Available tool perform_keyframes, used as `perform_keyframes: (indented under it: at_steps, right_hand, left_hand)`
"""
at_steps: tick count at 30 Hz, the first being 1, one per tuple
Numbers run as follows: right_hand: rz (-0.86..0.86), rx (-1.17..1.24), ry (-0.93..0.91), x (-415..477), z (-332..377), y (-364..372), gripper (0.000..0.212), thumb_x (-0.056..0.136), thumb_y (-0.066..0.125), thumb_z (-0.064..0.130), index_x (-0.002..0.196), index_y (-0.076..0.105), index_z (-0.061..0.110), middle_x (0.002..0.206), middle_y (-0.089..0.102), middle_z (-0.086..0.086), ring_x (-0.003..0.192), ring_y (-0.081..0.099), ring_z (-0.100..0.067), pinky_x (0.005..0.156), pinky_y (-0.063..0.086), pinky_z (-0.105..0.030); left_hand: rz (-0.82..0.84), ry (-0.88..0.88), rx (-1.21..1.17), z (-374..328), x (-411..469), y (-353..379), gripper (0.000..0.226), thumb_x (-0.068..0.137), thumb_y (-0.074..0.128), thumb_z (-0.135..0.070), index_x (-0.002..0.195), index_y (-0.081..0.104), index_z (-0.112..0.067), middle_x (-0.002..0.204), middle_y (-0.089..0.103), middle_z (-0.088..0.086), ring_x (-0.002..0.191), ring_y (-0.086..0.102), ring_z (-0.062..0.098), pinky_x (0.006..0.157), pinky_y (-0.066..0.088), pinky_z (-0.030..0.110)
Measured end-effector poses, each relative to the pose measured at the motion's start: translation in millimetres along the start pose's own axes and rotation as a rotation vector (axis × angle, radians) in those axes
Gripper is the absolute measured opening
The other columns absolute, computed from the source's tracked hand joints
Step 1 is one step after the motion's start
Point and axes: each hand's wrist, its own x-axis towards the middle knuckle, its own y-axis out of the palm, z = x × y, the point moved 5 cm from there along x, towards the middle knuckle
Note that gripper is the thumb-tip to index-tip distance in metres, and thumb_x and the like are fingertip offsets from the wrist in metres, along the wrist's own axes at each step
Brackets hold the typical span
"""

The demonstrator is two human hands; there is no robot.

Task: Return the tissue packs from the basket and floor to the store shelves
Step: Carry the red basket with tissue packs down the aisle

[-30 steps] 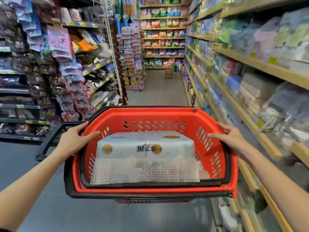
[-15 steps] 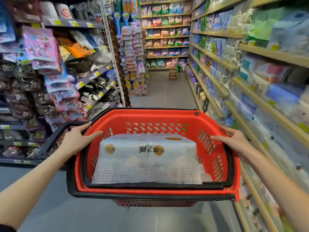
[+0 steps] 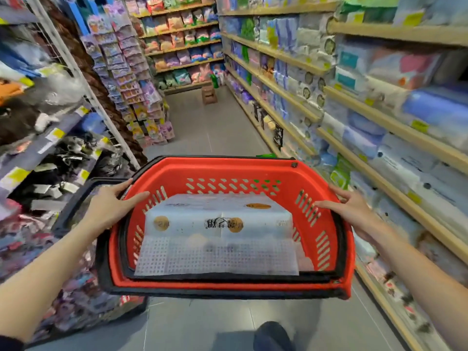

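Tissue packs in pale translucent plastic wrap (image 3: pixel 217 231), printed with gold roundels and dark lettering, lie flat on the bottom of a red perforated plastic shopping basket with a black rim (image 3: pixel 233 173), carried at waist height down a grey-floored store aisle. The left hand (image 3: pixel 111 203) grips the basket's left rim, fingers curled over the edge and thumb on top; the right hand (image 3: pixel 347 209) clasps the right rim, fingers laid inside the wall. A black folding handle (image 3: pixel 76 198) hangs loose outside the left hand.

The wooden shelves stocked with blue, white and pastel tissue goods (image 3: pixel 354 117) run close along the right, and the basket's right corner passes near them; a slight drift could knock stock off the lower tiers. With both hands occupied, neither is free to lift the pack, so the basket probably has to be set down or shifted to one hand first, and a one-handed hold may tip the load. The dangling handle could snag the hanging packets on the wire rack (image 3: pixel 119 79) at left.

Ahead, a small brown cardboard box (image 3: pixel 209 95) sits on the floor mid-aisle. A dark shoe toe (image 3: pixel 273 335) shows below the basket.
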Motion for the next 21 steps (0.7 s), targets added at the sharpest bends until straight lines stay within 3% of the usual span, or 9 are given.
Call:
perform_keyframes:
  at_steps: [2,4,7,10,14,16,19,21]
  right_hand:
    - [-0.037,0.024,0.021,32,-10,5,0.074,0.071,0.077,0.009,0.137,0.044,0.011,0.086,0.061,0.005,0.069,0.063,-0.009,0.048,0.051,-0.011]
    - [-0.053,0.054,0.055,63,-22,6,0.074,0.07,0.077,0.01,0.136,0.044,0.012,0.083,0.062,0.006,0.059,0.067,-0.005,0.048,0.051,-0.012]
    - [-0.084,0.055,0.11,98,-35,10,0.071,0.071,0.076,0.008,0.135,0.045,0.012,0.082,0.064,0.006,0.053,0.064,0.004,0.047,0.05,-0.011]
    - [-0.111,0.072,0.148,139,-41,10,0.077,0.065,0.08,0.016,0.135,0.046,0.015,0.086,0.065,0.005,0.056,0.066,0.004,0.049,0.05,-0.011]
    - [-0.214,0.081,0.209,177,-43,4,0.072,0.072,0.074,0.005,0.137,0.043,0.015,0.096,0.064,0.002,0.053,0.063,0.008,0.047,0.049,-0.01]
    - [-0.239,0.091,0.232,192,-44,1,0.077,0.067,0.079,0.014,0.136,0.045,0.018,0.105,0.065,0.0,0.061,0.067,0.003,0.055,0.055,-0.016]
    - [-0.315,0.093,0.3,209,-53,-2,0.097,0.046,0.087,0.033,0.135,0.047,0.024,0.112,0.067,-0.003,0.085,0.07,-0.016,0.081,0.057,-0.038]
    - [-0.41,0.115,0.317,215,-58,-1,0.082,0.06,0.083,0.021,0.134,0.048,0.024,0.106,0.068,0.001,0.081,0.068,-0.012,0.076,0.058,-0.032]
  left_hand:
    - [0.025,0.014,0.027,-3,50,22,0.074,0.069,0.065,-0.064,0.133,0.05,-0.029,0.096,0.071,0.015,0.072,0.061,0.022,0.064,0.045,0.034]
    - [0.086,0.013,0.036,-10,92,49,0.077,0.067,0.064,-0.067,0.133,0.05,-0.031,0.108,0.069,0.015,0.095,0.065,0.03,0.08,0.049,0.04]
    - [0.157,0.033,0.067,-27,149,89,0.07,0.076,0.066,-0.053,0.136,0.046,-0.026,0.113,0.066,0.019,0.098,0.062,0.031,0.076,0.043,0.038]
    - [0.226,0.046,0.07,-41,209,125,0.081,0.067,0.066,-0.064,0.137,0.044,-0.029,0.126,0.061,0.014,0.11,0.058,0.033,0.09,0.045,0.041]
    - [0.337,0.093,0.065,-67,277,166,0.083,0.068,0.064,-0.067,0.139,0.04,-0.031,0.131,0.058,0.011,0.118,0.054,0.032,0.096,0.042,0.042]
    - [0.38,0.118,0.08,-81,314,186,0.091,0.06,0.059,-0.077,0.139,0.039,-0.035,0.133,0.057,0.011,0.123,0.051,0.032,0.102,0.04,0.045]
    - [0.462,0.176,0.082,-103,372,224,0.098,0.052,0.054,-0.082,0.137,0.039,-0.037,0.134,0.056,0.011,0.126,0.048,0.031,0.106,0.037,0.046]
    - [0.529,0.233,0.083,-125,404,254,0.092,0.058,0.057,-0.076,0.138,0.041,-0.034,0.133,0.056,0.012,0.125,0.05,0.031,0.104,0.039,0.044]
